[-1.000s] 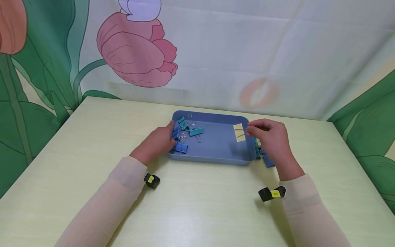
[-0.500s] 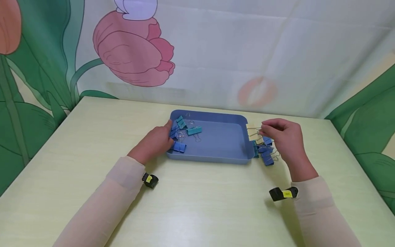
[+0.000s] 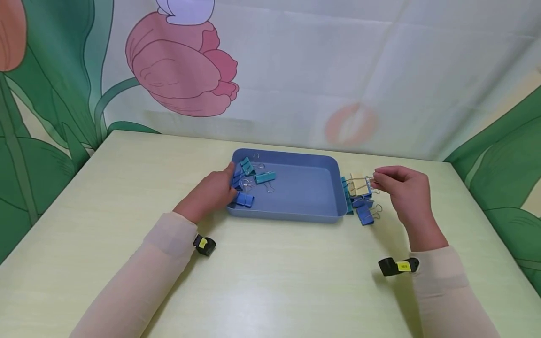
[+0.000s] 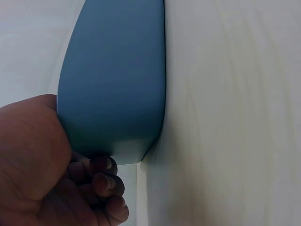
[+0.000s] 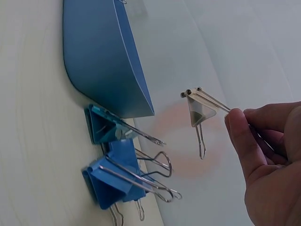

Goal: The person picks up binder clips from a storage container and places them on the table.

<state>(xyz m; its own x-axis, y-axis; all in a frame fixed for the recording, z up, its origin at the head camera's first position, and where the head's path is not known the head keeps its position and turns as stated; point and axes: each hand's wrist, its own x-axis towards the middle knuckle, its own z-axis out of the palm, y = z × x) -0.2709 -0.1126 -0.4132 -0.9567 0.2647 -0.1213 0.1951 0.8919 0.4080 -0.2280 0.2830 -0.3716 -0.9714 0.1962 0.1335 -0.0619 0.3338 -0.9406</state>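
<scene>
My right hand (image 3: 406,199) pinches a wire handle of a cream binder clip (image 5: 201,108) between thumb and fingertips. This clip hangs just over a pile beside the tray's right wall, where a teal clip (image 5: 99,126) and blue binder clips (image 3: 365,215) lie heaped. My left hand (image 3: 210,195) grips the left wall of the blue tray (image 3: 304,190), with the thumb at the rim and the other fingers curled at the outside of the wall. Inside the tray's left end lie teal binder clips (image 3: 265,177) and blue ones (image 3: 244,200), partly hidden by the left hand.
The tray stands on a pale wooden table (image 3: 270,272), toward its back edge. A printed cloth (image 3: 287,80) with flowers and leaves hangs behind the table. Black camera mounts sit at the left wrist (image 3: 204,245) and right wrist (image 3: 398,266).
My right hand has carried the cream binder clip rightward, from over the tray's right end past the rim to above the pile. My left hand stays on the tray's left wall.
</scene>
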